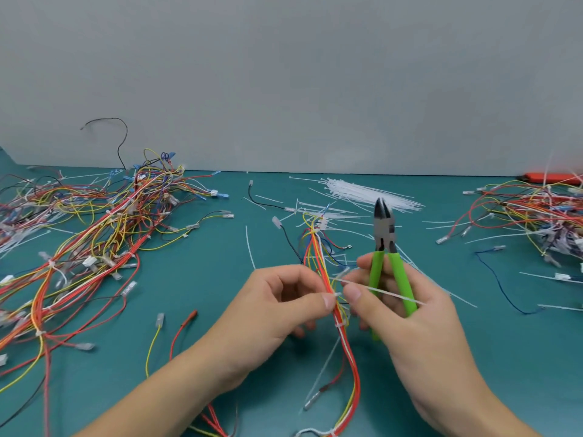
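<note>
A bundle of red, orange, yellow and white wires (318, 257) runs from the table's middle down toward me. My left hand (280, 307) pinches this bundle between thumb and fingers at a white cable tie (383, 291). My right hand (410, 313) grips green-handled side cutters (386, 247), jaws pointing up and slightly parted, while its thumb and forefinger pinch the cable tie, whose tail sticks out to the right.
A large tangle of coloured wire harnesses (94, 234) covers the left of the teal table (205, 279); another pile (533, 216) lies at right. Loose white cable ties (362, 190) lie behind the cutters. An orange tool (549, 178) sits by the grey wall.
</note>
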{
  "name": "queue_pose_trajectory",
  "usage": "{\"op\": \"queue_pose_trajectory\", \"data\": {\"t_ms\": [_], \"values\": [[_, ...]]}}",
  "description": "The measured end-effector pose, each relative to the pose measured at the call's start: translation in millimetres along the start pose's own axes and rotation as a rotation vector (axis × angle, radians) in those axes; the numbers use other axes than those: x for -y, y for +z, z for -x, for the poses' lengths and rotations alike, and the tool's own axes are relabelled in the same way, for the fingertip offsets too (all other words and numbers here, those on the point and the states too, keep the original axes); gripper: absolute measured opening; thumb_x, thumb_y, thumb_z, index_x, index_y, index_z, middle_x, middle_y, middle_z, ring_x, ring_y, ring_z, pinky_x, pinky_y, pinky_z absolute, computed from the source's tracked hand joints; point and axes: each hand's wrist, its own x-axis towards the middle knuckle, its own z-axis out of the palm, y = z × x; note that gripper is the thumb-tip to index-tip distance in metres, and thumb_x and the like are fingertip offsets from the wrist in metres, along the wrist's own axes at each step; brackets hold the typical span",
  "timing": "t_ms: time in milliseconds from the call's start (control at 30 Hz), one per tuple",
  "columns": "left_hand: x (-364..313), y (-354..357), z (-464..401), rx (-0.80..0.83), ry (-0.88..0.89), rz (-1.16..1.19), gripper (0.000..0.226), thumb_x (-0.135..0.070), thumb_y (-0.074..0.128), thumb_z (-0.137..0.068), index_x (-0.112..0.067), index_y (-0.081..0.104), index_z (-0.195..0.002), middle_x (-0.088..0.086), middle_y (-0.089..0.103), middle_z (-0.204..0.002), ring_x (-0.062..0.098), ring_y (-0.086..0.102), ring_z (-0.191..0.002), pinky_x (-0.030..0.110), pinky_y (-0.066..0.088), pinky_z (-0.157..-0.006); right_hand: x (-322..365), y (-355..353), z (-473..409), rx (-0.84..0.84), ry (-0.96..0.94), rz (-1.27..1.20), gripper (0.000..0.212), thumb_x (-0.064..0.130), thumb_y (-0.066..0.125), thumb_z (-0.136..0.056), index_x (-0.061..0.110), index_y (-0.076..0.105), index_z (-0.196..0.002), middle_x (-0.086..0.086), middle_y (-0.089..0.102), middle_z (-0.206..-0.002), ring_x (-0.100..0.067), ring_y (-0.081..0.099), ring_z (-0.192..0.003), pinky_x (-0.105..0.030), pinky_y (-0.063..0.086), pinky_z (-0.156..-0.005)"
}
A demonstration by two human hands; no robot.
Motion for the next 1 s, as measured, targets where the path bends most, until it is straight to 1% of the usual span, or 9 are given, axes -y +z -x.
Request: {"op": "queue_pose_trajectory", "data": {"t_ms": [100,267,400,533,600,667,767,833,1000], "values": [[0,2,2,0.084,-0.014,-0.051,0.018,-0.037,0.078,-0.079,-0.019,0.072,-0.081,0.006,0.061,-0.075,0.017,0.055,-0.069,0.032,0.047,-0.065,0,0,-4,-0.063,-0.013,-0.078,0.023,0.023,0.080,-0.076,0.027,0.074,-0.098,-0.007,0.074,-0.084,-0.017,0.065,-0.066,-0.025,0.054,-0.057],[-1,1,1,0.109,-0.049,0.021,0.019,-0.038,0.074,-0.078,-0.020,0.069,-0.082,0.004,0.064,-0.080,0.015,0.059,-0.075,0.030,0.051,-0.066,-4,-6,-7,-0.058,0.038,-0.100,0.025,-0.001,0.072,-0.088,0.017,0.071,-0.105,-0.012,0.076,-0.085,-0.025,0.074,-0.074,-0.027,0.059,-0.063],[0,2,-1,0.062,-0.103,0.110,0.042,-0.044,0.075,-0.081,-0.005,0.062,-0.086,0.007,0.057,-0.082,0.015,0.058,-0.078,0.030,0.049,-0.067,1,-9,-10,-0.097,0.034,-0.152,0.029,0.003,0.073,-0.080,0.010,0.068,-0.108,-0.017,0.076,-0.086,-0.027,0.075,-0.072,-0.029,0.062,-0.067],[-1,6,-5,-0.107,-0.109,0.119,0.019,-0.036,0.074,-0.078,-0.019,0.066,-0.074,0.007,0.062,-0.080,0.017,0.067,-0.079,0.027,0.053,-0.061,4,-8,-11,-0.131,-0.031,-0.152,0.030,0.004,0.074,-0.078,0.012,0.068,-0.106,-0.017,0.077,-0.085,-0.027,0.075,-0.072,-0.028,0.061,-0.067],[0,6,-7,-0.180,-0.113,0.117,0.011,-0.032,0.069,-0.078,-0.024,0.069,-0.070,0.008,0.071,-0.087,0.018,0.073,-0.086,0.027,0.054,-0.061,4,-11,-13,-0.135,-0.057,-0.118,0.026,-0.003,0.072,-0.085,0.016,0.070,-0.104,-0.015,0.077,-0.085,-0.026,0.075,-0.071,-0.026,0.060,-0.066],[1,6,-8,-0.216,-0.115,0.107,0.011,-0.028,0.068,-0.082,-0.024,0.072,-0.073,0.007,0.078,-0.099,0.021,0.076,-0.093,0.027,0.056,-0.062,5,-13,-13,-0.127,-0.085,-0.060,0.026,0.004,0.075,-0.085,0.025,0.074,-0.100,-0.011,0.078,-0.086,-0.024,0.075,-0.074,-0.025,0.059,-0.067],[2,10,-10,-0.203,-0.130,0.155,0.014,-0.014,0.055,-0.103,-0.013,0.064,-0.093,0.008,0.080,-0.102,0.024,0.077,-0.091,0.030,0.057,-0.064,5,-12,-13,-0.097,-0.133,0.016,0.032,0.006,0.076,-0.085,0.034,0.074,-0.099,-0.007,0.078,-0.086,-0.021,0.074,-0.079,-0.024,0.059,-0.069],[2,13,-12,-0.197,-0.151,0.190,0.014,-0.015,0.049,-0.106,-0.011,0.058,-0.095,0.010,0.080,-0.101,0.025,0.078,-0.091,0.031,0.057,-0.065,3,-11,-12,-0.068,-0.142,0.026,0.035,0.001,0.073,-0.088,0.034,0.073,-0.100,-0.007,0.078,-0.086,-0.022,0.075,-0.079,-0.028,0.061,-0.072],[4,14,-12,-0.112,-0.135,0.247,0.026,-0.021,0.072,-0.096,-0.017,0.047,-0.088,0.013,0.077,-0.110,0.030,0.074,-0.108,0.033,0.058,-0.066,4,-8,-9,-0.020,-0.148,-0.006,0.028,0.010,0.072,-0.088,0.035,0.072,-0.101,-0.006,0.080,-0.091,-0.021,0.077,-0.089,-0.024,0.060,-0.077]]}}
